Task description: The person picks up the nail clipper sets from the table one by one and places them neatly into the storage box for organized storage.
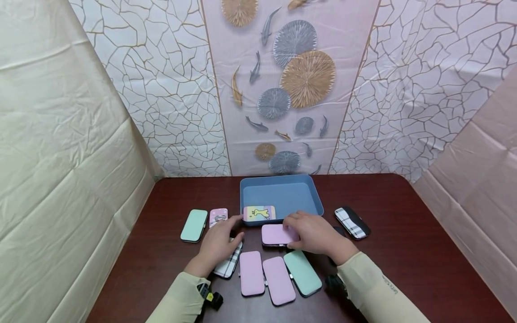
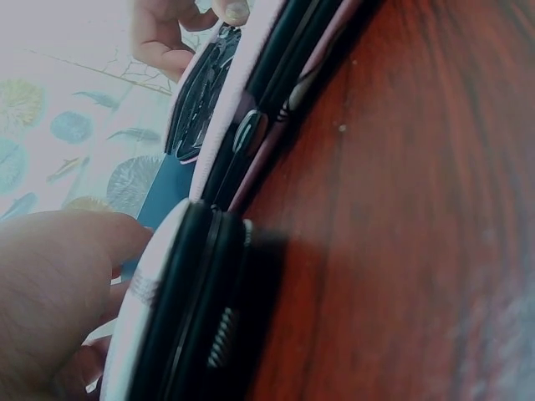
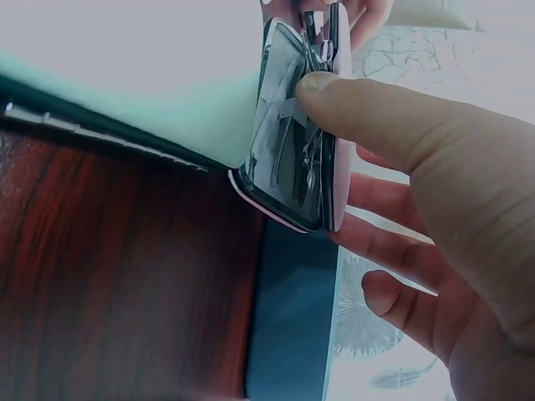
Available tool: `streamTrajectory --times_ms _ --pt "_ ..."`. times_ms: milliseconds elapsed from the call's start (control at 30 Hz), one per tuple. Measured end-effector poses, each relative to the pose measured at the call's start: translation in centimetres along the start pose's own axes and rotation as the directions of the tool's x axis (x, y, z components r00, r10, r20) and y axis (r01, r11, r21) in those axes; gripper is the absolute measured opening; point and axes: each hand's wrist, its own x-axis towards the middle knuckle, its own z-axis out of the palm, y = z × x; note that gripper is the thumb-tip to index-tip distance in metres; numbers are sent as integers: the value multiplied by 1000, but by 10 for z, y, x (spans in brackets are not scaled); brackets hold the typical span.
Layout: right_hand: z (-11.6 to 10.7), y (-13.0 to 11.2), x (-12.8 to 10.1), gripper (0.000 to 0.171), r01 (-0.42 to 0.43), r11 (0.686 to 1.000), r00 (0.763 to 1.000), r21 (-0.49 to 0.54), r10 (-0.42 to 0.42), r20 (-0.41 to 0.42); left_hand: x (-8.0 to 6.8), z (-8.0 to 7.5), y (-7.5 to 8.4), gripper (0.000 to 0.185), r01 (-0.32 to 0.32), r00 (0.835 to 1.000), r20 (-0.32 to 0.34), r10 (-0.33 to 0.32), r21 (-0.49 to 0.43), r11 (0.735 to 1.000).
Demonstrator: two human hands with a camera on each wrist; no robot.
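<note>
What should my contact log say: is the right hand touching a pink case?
Touching: the right wrist view shows the right hand with thumb on the pink case.

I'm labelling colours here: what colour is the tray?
Blue tray, best seen in the head view.

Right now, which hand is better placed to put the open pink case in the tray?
Your right hand, probably: it holds the open pink case just in front of the blue tray. Your left hand is by a plaid case instead.
</note>
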Motion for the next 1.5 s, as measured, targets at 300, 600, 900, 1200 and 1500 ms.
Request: streamTrajectory --times_ms 300,600,900,1200,1500 --pt "4 -5 3 45 16 1000 1000 -21 -16 1 1 1 -1 57 8 1000 0 -8 10 1000" --pt "12 -7 6 38 64 996 998 -68 -65 -14 2 2 -1 58 8 1000 0 -8 13 1000" --pt "13 -9 9 29 56 998 998 -12 -56 40 -1 1 1 58 11 1000 1 -11 7 1000" --pt "16 -12 13 16 56 998 998 39 -56 -1 -2 -1 2 58 14 1000 3 -14 5 1000" --pt "14 -17 18 24 -12 1000 1000 15 11 22 0 1 2 58 16 1000 8 -17 11 1000"
